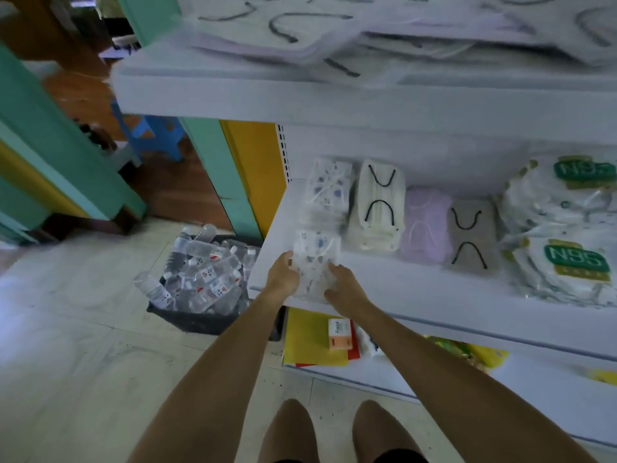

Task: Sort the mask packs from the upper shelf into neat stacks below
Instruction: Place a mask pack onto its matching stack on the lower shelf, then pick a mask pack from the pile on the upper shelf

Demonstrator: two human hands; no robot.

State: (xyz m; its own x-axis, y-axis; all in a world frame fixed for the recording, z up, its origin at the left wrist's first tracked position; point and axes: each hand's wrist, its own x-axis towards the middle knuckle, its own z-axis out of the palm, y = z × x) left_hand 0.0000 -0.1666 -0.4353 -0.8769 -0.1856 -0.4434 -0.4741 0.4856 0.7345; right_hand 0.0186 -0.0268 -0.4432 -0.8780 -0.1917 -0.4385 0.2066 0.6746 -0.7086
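Head view shows us our left grip (283, 272) and right grip (344, 285) grasping one patterned mask pack (315, 262) between them. The left holds its left edge and the right holds its right edge. The pack sits at the front left corner of the lower shelf (417, 292), and its near end reaches the shelf's front lip.

Just beyond the grips, farther back on the same shelf, stands a stack of patterned packs (329, 188). To the right of our right grip the stacks run in a row: a white stack with black loops (380, 205), a lilac stack (424, 225) and a grey stack (472, 235). Past these, well off to the right, lie the N95 packs (567, 235) in a looser heap.

Above the grips, the upper shelf (233, 91) carries loose mask packs (367, 35), blurred. Below and left of our left grip, a black bin (200, 320) on the floor holds plastic bottles (203, 272). Under our right grip, a lower level shows a yellow sheet (307, 342) and a small orange box (340, 334).
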